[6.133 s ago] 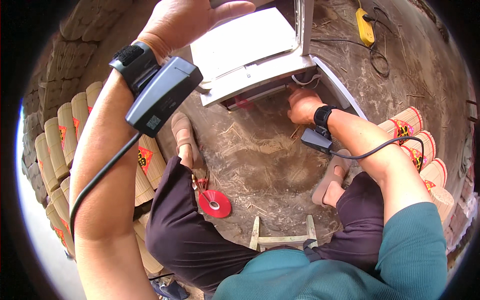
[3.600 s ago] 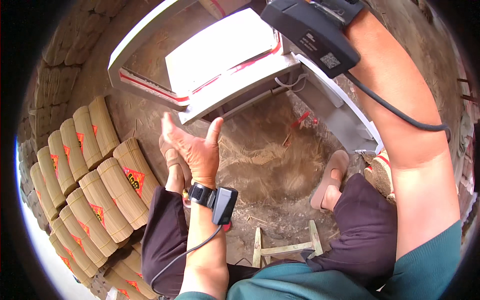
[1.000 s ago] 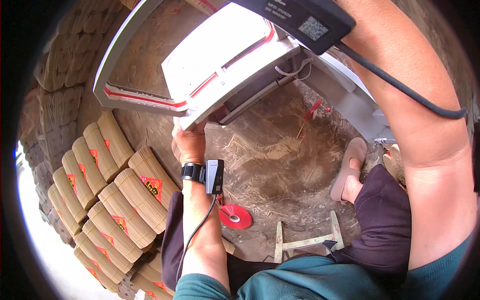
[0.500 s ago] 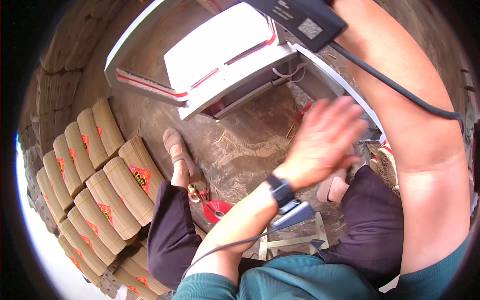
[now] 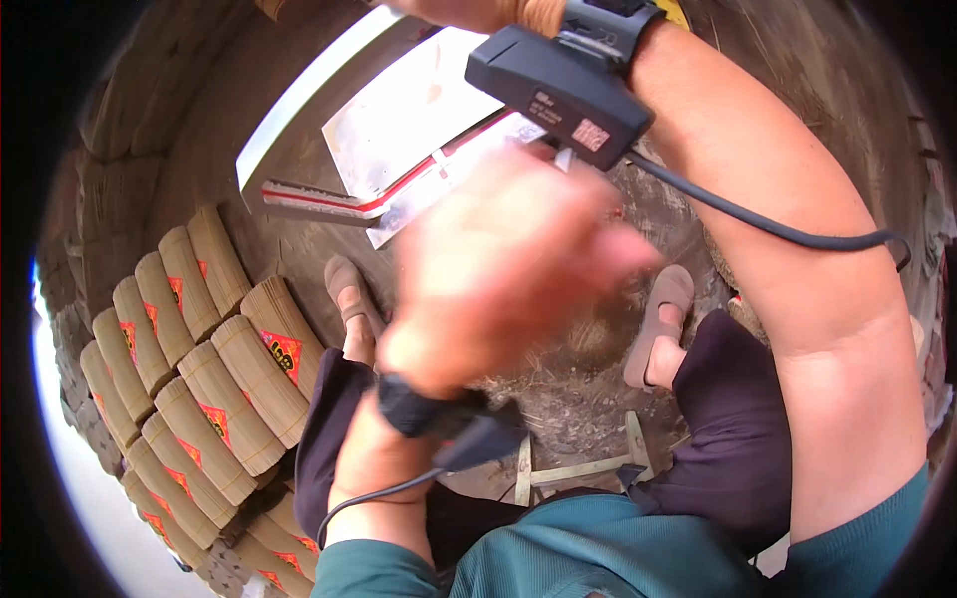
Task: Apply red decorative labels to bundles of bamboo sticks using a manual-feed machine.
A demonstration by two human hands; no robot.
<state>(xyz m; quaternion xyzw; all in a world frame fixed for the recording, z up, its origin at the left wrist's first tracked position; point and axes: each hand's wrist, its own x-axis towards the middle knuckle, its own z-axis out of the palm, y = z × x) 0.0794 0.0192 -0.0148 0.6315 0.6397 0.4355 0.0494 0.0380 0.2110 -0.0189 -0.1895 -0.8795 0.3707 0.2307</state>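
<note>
My left hand [image 5: 498, 269] is smeared by motion in front of a white machine with a metal top plate [image 5: 384, 120]. Its thumb side points right, and its fingers are too blurred to read. At the top edge my right hand [image 5: 464, 12] reaches across to the upper end of the machine's curved white arm [image 5: 299, 100]; its fingers are mostly cut off by the frame. Whether it grips the arm I cannot tell. A red strip edges a slotted rail [image 5: 319, 199] along the machine's near side. Part of the machine's front is hidden behind my left hand.
Several bundles of thin tan sticks [image 5: 214, 429] with red labels are stacked at the left. A pale wooden stool frame [image 5: 578, 483] shows between my legs. My feet stand either side of the machine's near end. A cabled black device [image 5: 558, 95] sits on my right wrist.
My left hand has swung left and up toward the machine, covering its front and the red roll on the floor. My right hand has come into view at the top, its wrist moving left.
</note>
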